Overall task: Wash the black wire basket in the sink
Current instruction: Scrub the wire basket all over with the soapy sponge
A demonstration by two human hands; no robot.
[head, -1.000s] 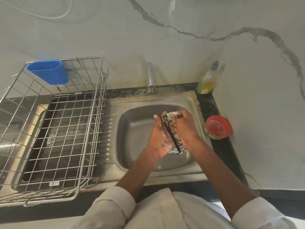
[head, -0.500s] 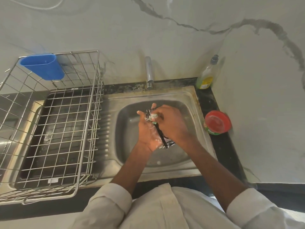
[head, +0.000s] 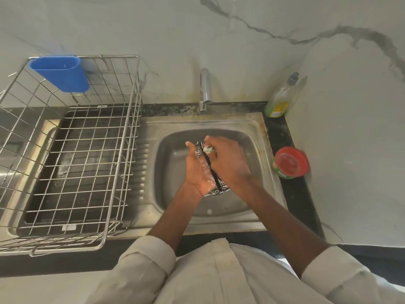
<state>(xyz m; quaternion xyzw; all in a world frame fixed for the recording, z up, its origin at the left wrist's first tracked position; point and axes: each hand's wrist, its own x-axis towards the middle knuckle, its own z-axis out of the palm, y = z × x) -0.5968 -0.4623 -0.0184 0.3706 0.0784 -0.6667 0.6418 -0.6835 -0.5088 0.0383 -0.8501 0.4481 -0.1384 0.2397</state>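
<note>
While the small black wire basket [head: 215,183] is held over the steel sink [head: 256,126], left hand [head: 198,170] cupped around it, right hand [head: 228,160] pinching a green scrub pad [head: 208,149] against its suds-covered wires, scrubbing appears midway; rinsing remains.

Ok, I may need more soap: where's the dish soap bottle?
In the head view the dish soap bottle stands at the counter's back right corner against the wall, right of the tap, behind the red-lidded tub.

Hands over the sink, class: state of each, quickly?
Left hand: holds the black wire basket.
Right hand: pinches a green scrubber against it.
</note>
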